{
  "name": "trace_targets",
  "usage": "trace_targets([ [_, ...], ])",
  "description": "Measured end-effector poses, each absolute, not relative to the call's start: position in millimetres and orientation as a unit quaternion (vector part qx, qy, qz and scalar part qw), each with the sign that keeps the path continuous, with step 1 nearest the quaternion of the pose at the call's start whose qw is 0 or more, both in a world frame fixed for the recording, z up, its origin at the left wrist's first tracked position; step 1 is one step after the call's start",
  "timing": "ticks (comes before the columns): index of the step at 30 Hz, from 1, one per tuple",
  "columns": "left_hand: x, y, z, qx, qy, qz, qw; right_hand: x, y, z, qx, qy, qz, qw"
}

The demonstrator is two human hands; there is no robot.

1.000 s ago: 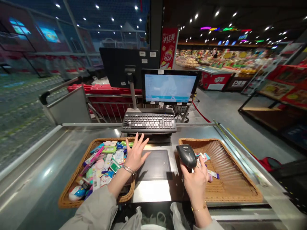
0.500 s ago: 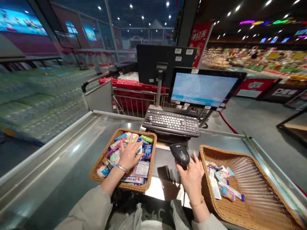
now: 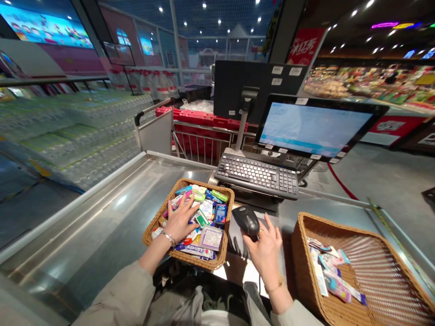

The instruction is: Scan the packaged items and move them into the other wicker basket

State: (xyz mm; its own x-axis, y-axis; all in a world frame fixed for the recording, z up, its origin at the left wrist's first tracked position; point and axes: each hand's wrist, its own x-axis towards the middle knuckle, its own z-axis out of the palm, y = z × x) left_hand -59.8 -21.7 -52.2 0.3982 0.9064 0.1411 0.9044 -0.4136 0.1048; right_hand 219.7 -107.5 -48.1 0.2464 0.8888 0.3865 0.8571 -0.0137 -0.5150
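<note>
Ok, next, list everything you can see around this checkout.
steel checkout counter: one, silver, beneath the baskets
left wicker basket: one, tan, heaped, left of the scanner
small packaged goods: many, mixed colours, in both baskets
right wicker basket: one, tan, far right, holding few items
handheld barcode scanner: one, black, in the right hand
keyboard: one, dark grey, ahead of the hands
touchscreen monitor: one, black frame, right of the keyboard
shopping trolley: count unclear, red, behind the keyboard
bottled water packs: many, clear, stacked far left
left hand: one, silver bracelet, on the goods in the left basket
right hand: one, gold bracelet, holding the scanner
</note>
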Motion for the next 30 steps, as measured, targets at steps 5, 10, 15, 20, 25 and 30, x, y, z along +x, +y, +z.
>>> trace_targets([
  [5,-64.5,-26.9,-53.4,0.831,0.55,0.087,0.005,210.7,-106.3,-50.8,-0.698,-0.626,0.024,0.346],
  [10,-69.2,-42.7,-56.0,0.83,0.554,0.067,0.013,205.6,-107.0,-53.8,-0.696,-0.632,0.031,0.339],
  [15,-73.7,-60.5,-63.4,0.821,0.568,0.05,0.015,204.3,-107.5,-54.3,-0.693,-0.638,0.031,0.335],
  [20,-80.6,-69.2,-71.6,0.815,0.576,0.059,0.007,203.5,-106.7,-54.5,-0.69,-0.641,0.028,0.336],
  [25,-85.8,-70.4,-73.8,0.819,0.571,0.063,0.003,203.1,-106.6,-56.3,-0.686,-0.643,0.03,0.34],
  [30,-85.6,-70.0,-71.2,0.822,0.565,0.075,0.002,205.4,-107.6,-57.2,-0.684,-0.641,0.036,0.345],
])
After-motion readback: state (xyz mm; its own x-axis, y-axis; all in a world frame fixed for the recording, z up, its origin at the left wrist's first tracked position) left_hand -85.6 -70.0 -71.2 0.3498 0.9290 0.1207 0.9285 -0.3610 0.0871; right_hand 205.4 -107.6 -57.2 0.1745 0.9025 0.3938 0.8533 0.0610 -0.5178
